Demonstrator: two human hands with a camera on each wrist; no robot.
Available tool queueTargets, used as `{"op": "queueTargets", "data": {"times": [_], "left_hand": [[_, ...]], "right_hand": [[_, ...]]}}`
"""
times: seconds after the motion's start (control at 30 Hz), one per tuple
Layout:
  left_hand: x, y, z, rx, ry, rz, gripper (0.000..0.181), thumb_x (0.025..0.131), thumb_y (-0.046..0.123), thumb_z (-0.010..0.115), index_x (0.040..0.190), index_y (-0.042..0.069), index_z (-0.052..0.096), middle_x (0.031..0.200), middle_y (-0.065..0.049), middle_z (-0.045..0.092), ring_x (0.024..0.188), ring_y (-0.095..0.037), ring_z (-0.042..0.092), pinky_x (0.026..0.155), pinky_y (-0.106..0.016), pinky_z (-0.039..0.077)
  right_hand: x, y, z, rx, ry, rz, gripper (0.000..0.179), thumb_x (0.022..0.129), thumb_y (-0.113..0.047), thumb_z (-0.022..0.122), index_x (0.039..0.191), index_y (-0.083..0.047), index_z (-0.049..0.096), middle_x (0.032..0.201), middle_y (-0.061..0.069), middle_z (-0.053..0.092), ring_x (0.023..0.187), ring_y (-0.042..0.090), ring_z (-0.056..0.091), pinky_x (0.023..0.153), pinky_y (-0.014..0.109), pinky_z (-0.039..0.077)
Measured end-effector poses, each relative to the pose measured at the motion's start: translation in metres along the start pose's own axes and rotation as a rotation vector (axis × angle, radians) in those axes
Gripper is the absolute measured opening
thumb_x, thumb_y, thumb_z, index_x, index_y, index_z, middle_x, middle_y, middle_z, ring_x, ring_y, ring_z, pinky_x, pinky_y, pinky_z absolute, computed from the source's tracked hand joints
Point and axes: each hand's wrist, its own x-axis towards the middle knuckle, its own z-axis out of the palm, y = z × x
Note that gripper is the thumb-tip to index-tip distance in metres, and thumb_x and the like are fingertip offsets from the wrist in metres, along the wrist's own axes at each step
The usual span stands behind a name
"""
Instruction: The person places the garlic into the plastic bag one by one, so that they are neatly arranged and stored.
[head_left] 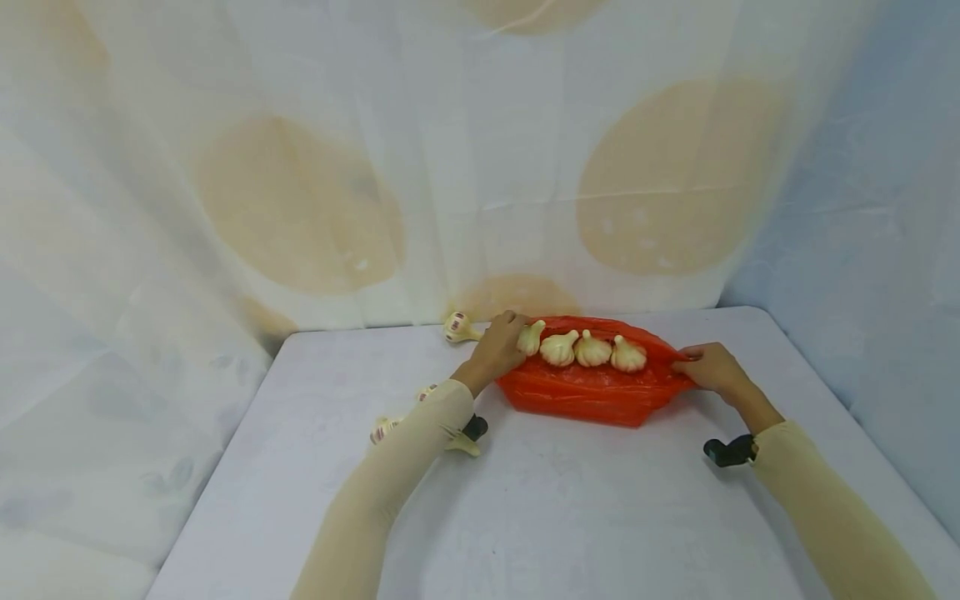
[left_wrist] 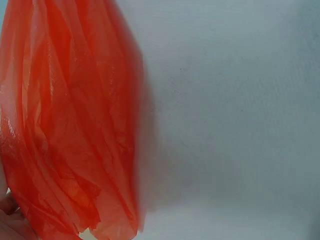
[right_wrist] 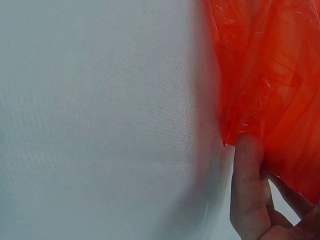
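Observation:
A red plastic bag [head_left: 577,400] lies spread on the table, with several garlic bulbs [head_left: 592,349] in a row in its opening. My left hand [head_left: 498,346] grips the bag's left end, right beside the leftmost bulb [head_left: 531,337]. In the left wrist view, curled fingers [left_wrist: 12,217] show at the bag's edge in the lower left corner. At the other end, my right hand [head_left: 712,367] pinches the bag's right corner. The right wrist view has the thumb [right_wrist: 248,185] against the red film, with other fingers behind it.
One garlic bulb [head_left: 459,327] lies at the table's back edge, left of the bag. More bulbs [head_left: 384,428] lie around my left forearm, partly hidden by the sleeve. A patterned cloth [head_left: 480,167] hangs behind the white table [head_left: 600,517] and at both sides.

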Motion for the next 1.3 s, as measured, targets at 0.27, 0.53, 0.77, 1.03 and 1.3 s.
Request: {"op": "queueTargets", "data": {"times": [0.27, 0.53, 0.77, 1.03, 1.3], "left_hand": [[0.0, -0.0001, 0.0028, 0.009, -0.011, -0.009, 0.049, 0.08, 0.006, 0.077, 0.125, 0.005, 0.058, 0.119, -0.011, 0.052, 0.107, -0.025, 0.051, 0.093, -0.034, 0.047], [0.0004, -0.0007, 0.0054, -0.011, -0.02, -0.042, 0.049, 0.082, 0.007, 0.077, 0.127, 0.005, 0.057, 0.118, -0.011, 0.051, 0.105, -0.023, 0.051, 0.094, -0.031, 0.046], [0.0002, -0.0048, 0.0069, -0.09, 0.019, -0.022, 0.049, 0.082, 0.006, 0.077, 0.127, 0.004, 0.056, 0.119, -0.012, 0.052, 0.105, -0.025, 0.053, 0.096, -0.032, 0.046], [-0.0003, -0.0036, 0.0088, -0.099, 0.045, -0.022, 0.049, 0.083, 0.009, 0.078, 0.126, 0.002, 0.055, 0.12, -0.013, 0.051, 0.105, -0.025, 0.053, 0.096, -0.033, 0.047], [0.0021, -0.0075, 0.0041, -0.146, 0.069, -0.023, 0.053, 0.078, 0.008, 0.081, 0.126, 0.003, 0.057, 0.121, -0.011, 0.052, 0.105, -0.023, 0.054, 0.096, -0.031, 0.046]], "right_hand": [[-0.0001, -0.0014, 0.0004, -0.007, -0.001, 0.016, 0.054, 0.097, -0.022, 0.055, 0.134, 0.017, 0.044, 0.125, 0.033, 0.053, 0.097, 0.036, 0.055, 0.083, 0.04, 0.053], [0.0003, -0.0013, 0.0009, -0.004, 0.013, 0.007, 0.053, 0.097, -0.021, 0.055, 0.133, 0.016, 0.046, 0.124, 0.033, 0.054, 0.096, 0.034, 0.055, 0.079, 0.035, 0.053], [0.0005, -0.0008, 0.0009, -0.003, 0.01, 0.021, 0.053, 0.097, -0.021, 0.055, 0.133, 0.016, 0.046, 0.124, 0.033, 0.053, 0.098, 0.036, 0.055, 0.082, 0.038, 0.053], [0.0002, -0.0001, 0.0035, 0.0, 0.007, 0.026, 0.052, 0.097, -0.021, 0.055, 0.133, 0.016, 0.046, 0.124, 0.032, 0.054, 0.098, 0.035, 0.055, 0.082, 0.038, 0.053], [0.0027, -0.0041, 0.0019, -0.004, 0.007, 0.011, 0.052, 0.097, -0.021, 0.055, 0.132, 0.016, 0.047, 0.121, 0.032, 0.055, 0.096, 0.035, 0.054, 0.083, 0.039, 0.053]]}}
